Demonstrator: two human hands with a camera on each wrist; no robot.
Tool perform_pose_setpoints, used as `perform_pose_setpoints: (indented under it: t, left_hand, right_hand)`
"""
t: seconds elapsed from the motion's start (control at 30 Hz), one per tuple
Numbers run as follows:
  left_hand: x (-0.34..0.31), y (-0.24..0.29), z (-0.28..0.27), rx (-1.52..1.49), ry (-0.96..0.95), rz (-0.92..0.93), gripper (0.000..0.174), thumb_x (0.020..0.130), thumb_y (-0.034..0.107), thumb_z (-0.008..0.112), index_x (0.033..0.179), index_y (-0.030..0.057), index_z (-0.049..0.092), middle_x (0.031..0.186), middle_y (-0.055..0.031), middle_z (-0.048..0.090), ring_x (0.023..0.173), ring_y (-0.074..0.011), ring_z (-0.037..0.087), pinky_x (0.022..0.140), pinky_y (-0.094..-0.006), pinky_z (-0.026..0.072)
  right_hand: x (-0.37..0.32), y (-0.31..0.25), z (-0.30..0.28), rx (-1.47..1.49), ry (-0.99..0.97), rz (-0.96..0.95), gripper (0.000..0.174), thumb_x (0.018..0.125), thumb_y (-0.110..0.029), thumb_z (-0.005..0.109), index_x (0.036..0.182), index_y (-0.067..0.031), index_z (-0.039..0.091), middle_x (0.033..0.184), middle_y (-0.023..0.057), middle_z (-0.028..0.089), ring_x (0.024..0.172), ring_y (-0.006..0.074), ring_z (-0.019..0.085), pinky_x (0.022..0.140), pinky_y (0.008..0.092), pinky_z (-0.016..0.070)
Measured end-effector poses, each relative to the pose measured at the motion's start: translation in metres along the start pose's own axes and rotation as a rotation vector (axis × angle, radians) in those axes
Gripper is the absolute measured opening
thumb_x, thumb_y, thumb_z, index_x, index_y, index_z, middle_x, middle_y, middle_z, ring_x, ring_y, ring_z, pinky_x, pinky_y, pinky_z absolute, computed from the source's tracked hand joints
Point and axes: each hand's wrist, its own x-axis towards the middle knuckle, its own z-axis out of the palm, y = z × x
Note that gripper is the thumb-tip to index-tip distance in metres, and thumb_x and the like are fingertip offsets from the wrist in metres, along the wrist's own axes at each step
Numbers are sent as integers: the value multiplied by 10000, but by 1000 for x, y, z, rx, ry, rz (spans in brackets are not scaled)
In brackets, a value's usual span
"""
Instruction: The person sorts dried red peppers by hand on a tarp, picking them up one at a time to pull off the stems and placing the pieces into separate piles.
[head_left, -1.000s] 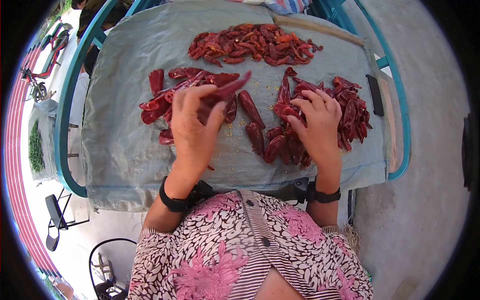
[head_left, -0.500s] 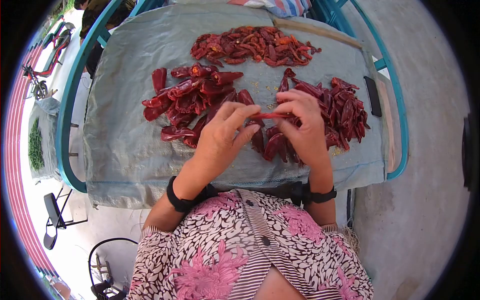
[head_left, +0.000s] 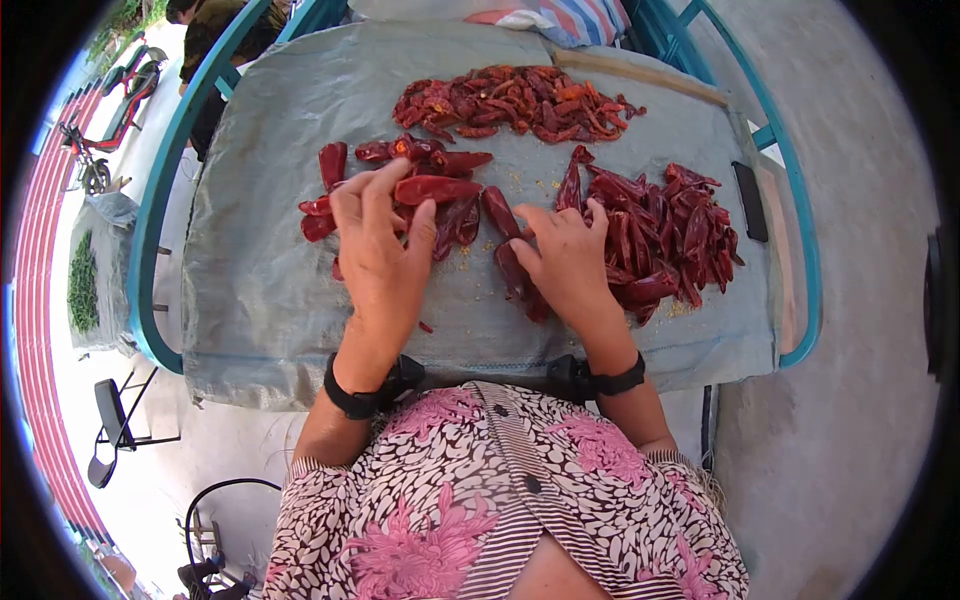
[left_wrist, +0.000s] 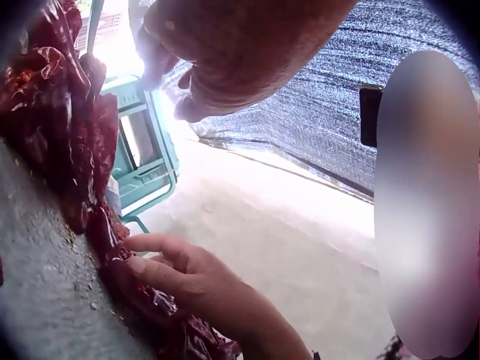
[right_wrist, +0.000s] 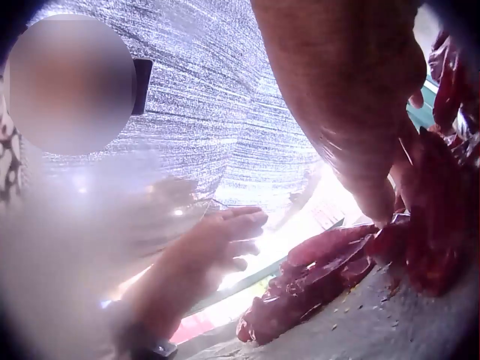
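My left hand (head_left: 382, 230) is over the left heap of dried red chilli peppers (head_left: 455, 225), fingers spread. A bright red chilli (head_left: 437, 190) lies between its index fingertip and thumb tip in the head view. In the right wrist view this hand (right_wrist: 206, 255) shows nothing gripped. My right hand (head_left: 565, 260) reaches down to the peppers between the heaps, fingers apart. One dark chilli (head_left: 500, 212) lies beside its fingertips, and another (head_left: 518, 285) is partly hidden below its thumb. In the left wrist view its fingers (left_wrist: 154, 262) touch the peppers.
A larger chilli heap (head_left: 690, 225) lies at right and a heap of smaller, more orange peppers (head_left: 520, 100) at the back. Grey woven sheeting (head_left: 270, 290) covers the table, within a teal frame (head_left: 150, 270). A phone (head_left: 750, 200) and a wooden strip (head_left: 640, 78) lie near its edges.
Half a second ago both hands met in the middle over a thin red chilli. Now the left hand is back over the left heap and the right hand is lower, at the middle peppers.
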Motion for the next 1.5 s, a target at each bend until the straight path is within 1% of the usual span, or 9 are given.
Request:
perform_pose_setpoints:
  t: [0.23,0.53,0.63,0.73,0.83,1.13,1.17,1.37,1.5]
  left_hand:
    - [-15,-4,11,-15,-274,27,235,913,30,717,1141,77,690,1128,-99,638,909,-295,701,725,-391,576]
    - [-19,-4,17,-14,-379,76,257,917,11,696,1167,68,676,1134,-124,642,905,-329,703,729,-404,578]
    - [-20,-3,22,-26,-322,62,333,900,-43,701,1217,59,687,1188,-119,645,860,-221,666,748,-328,563]
    - [-16,9,17,-73,-309,-17,362,894,-54,707,1235,63,682,1228,-131,641,876,-230,672,768,-335,573]
    - [-12,-6,19,-134,-408,216,352,887,-37,699,1223,64,668,1234,-135,626,1021,-330,689,827,-402,578]
    - [0,-17,10,54,-86,175,328,885,-58,713,1191,57,693,1219,-144,607,962,-277,656,789,-355,560]
    - [-3,-6,10,-88,-130,-80,340,888,-59,712,1204,64,691,1237,-148,599,940,-271,655,772,-346,562]
    - [-10,3,12,-180,-512,-35,408,865,-13,762,1254,76,678,1202,-124,624,869,-258,666,762,-340,566]
    - [-19,-1,26,-250,-557,77,368,870,12,780,1224,73,699,1070,-54,668,780,-139,633,662,-282,512]
  right_hand:
    - [7,-5,11,14,23,68,385,901,-300,749,1226,-109,674,969,58,745,995,284,671,1129,580,295]
    - [11,5,19,24,18,103,215,886,-264,727,1033,-108,704,985,59,739,998,295,660,1083,556,339]
    - [13,6,11,50,101,83,177,889,-248,726,1006,-117,708,976,56,727,1013,289,649,1077,541,351]
    - [13,7,-5,176,92,-19,164,895,-238,731,1011,-124,706,990,58,719,1023,286,643,1095,535,346]
    - [9,3,-15,286,26,-140,210,896,-237,744,1067,-126,692,1019,57,713,1039,283,638,1123,536,332]
    - [-10,4,-15,67,-111,-183,530,795,-242,827,1277,-127,639,1084,59,705,1056,265,626,1178,577,292]
    - [-11,4,-13,84,-123,-193,539,781,-228,833,1274,-129,642,1075,58,706,1048,263,627,1180,582,290]
    - [-3,3,-21,279,49,-30,486,789,-127,803,1251,-129,654,1004,45,709,1021,240,646,1175,561,299]
    - [-2,6,-30,443,10,-46,440,824,-128,784,1246,-117,659,1025,55,721,1027,248,647,1166,520,314]
